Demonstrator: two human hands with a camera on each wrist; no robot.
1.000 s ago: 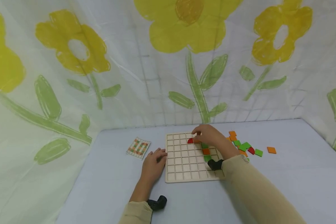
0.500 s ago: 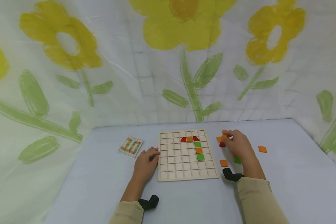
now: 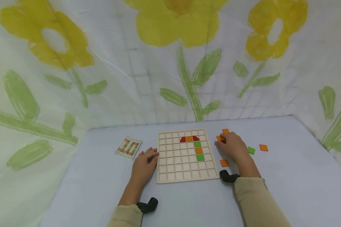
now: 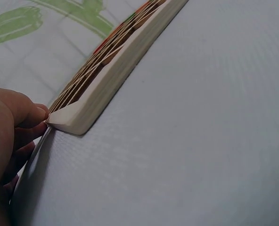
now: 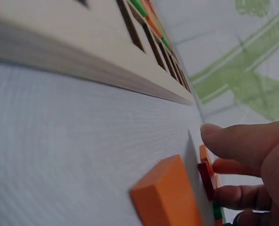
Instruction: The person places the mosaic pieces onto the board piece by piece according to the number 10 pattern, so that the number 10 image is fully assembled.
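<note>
A wooden grid board (image 3: 176, 171) lies on the table and holds a red, orange and green tile pattern (image 3: 197, 148) in its upper right cells. My left hand (image 3: 144, 163) rests flat on the table, its fingertips (image 4: 33, 115) touching the board's left edge (image 4: 111, 80). My right hand (image 3: 232, 146) hovers low over loose tiles right of the board. In the right wrist view its index fingertip (image 5: 222, 167) touches a red tile (image 5: 206, 179), with the thumb above and apart. An orange tile (image 5: 165, 197) lies just in front.
A checked pattern card (image 3: 128, 147) lies left of the board. Loose orange tiles (image 3: 224, 163) (image 3: 263, 147) (image 3: 225, 131) and a green tile (image 3: 251, 150) lie scattered to the right. A flowered cloth wall (image 3: 170, 63) closes in the back and sides.
My right hand left the board's top row and went right to the loose tiles, then edged a little toward the red tile. The left hand stayed at the board's edge.
</note>
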